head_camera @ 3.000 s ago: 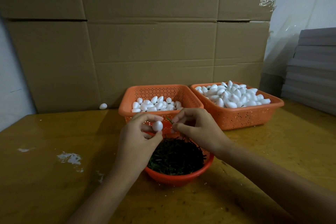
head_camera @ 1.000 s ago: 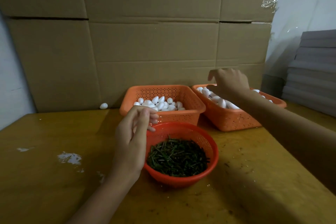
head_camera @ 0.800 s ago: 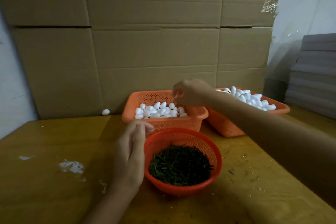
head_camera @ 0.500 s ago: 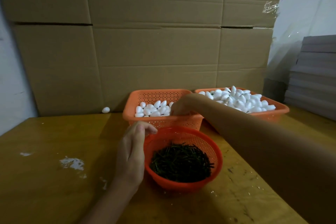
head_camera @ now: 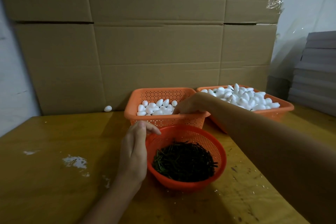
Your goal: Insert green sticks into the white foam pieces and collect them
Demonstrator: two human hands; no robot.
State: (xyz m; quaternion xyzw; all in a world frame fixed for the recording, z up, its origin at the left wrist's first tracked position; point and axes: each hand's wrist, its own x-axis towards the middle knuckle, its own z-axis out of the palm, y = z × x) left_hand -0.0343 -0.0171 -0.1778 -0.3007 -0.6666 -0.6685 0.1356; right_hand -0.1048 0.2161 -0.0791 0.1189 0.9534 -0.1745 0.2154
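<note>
Head view: the right hand (head_camera: 189, 105) is recorded lowered into the near right corner of the rectangular orange perforated plastic basket (head_camera: 163, 94), among the white egg-shaped foam pieces (head_camera: 154, 108). One second ago it was over the heaped orange basket (head_camera: 283, 107) on its right. Its fingertips are hidden, so a grasp cannot be told. A fresh piece is judged to be fetched.

The left hand (head_camera: 135, 149) is relaxed, nothing seen held, laid against the round orange mesh bowl (head_camera: 222, 158) of thin green sticks (head_camera: 183, 160).

Edges: the basket rim lies under the right wrist, with the bowl rim just nearer. Open yellow wooden surface (head_camera: 54, 187) is noted left of the left hand.
</note>
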